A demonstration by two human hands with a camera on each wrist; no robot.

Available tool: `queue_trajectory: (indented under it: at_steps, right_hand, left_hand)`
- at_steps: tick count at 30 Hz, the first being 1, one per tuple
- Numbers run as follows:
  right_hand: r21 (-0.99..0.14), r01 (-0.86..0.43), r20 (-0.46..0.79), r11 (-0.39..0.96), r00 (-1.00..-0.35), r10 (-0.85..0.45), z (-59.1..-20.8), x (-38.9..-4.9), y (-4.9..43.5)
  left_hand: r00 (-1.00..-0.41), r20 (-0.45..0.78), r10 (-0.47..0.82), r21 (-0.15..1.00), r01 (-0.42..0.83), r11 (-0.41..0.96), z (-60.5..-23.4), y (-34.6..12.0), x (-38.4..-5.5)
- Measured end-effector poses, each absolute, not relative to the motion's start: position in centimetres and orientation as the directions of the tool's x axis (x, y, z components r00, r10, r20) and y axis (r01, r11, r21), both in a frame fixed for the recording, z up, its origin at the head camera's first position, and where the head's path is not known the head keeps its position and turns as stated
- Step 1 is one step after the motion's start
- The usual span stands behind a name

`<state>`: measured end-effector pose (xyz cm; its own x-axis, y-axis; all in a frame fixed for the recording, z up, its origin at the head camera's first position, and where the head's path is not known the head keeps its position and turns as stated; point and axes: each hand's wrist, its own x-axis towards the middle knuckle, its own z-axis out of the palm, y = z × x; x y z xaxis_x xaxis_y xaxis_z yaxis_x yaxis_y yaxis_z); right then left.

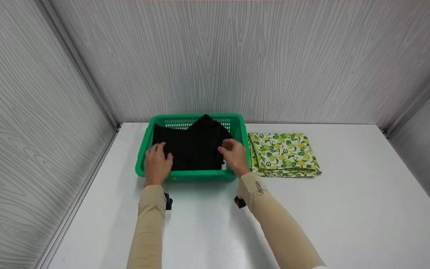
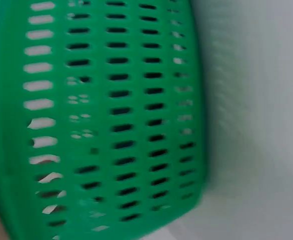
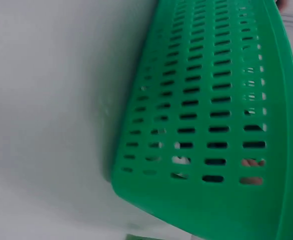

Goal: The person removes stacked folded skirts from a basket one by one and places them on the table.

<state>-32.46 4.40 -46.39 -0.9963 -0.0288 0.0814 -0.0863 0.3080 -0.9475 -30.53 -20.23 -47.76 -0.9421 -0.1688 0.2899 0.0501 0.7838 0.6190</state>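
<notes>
A folded black cloth (image 1: 194, 149) lies in a green plastic basket (image 1: 196, 174), one corner peaking up over the back rim. At the basket's left end, my left hand (image 1: 157, 163) reaches over the front rim and touches the cloth, thumb apart from the fingers. My right hand (image 1: 235, 155) is inside the right end, with thumb and bent fingers pinching the cloth near its right edge. Both wrist views mostly take in the slotted front wall of the basket (image 2: 99, 120), (image 3: 201, 117), so the fingertips are hidden there.
Just right of the basket, a folded cloth with a green and yellow fruit print (image 1: 284, 153) lies on the white table (image 1: 353, 194). A grey wood-grain panel (image 1: 207, 59) rises behind the basket, and another panel (image 1: 24, 130) borders the left side.
</notes>
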Motion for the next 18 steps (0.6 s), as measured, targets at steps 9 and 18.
queue_trajectory:
  at_steps: [9, 18]
  right_hand:
    - [-0.873, -0.143, 0.153, 0.466, -0.988, -0.017, -46.61, -32.58, 3.82]
    - [-0.878, 0.009, -0.027, 0.478, -0.999, -0.031, -46.24, -32.97, 3.80]
  left_hand:
    - [-0.943, 0.229, -0.243, 0.619, -0.051, 0.783, -47.64, -20.30, -31.21]
    - [-0.962, 0.146, -0.229, 0.587, -0.102, 0.803, -47.42, -20.17, -31.21]
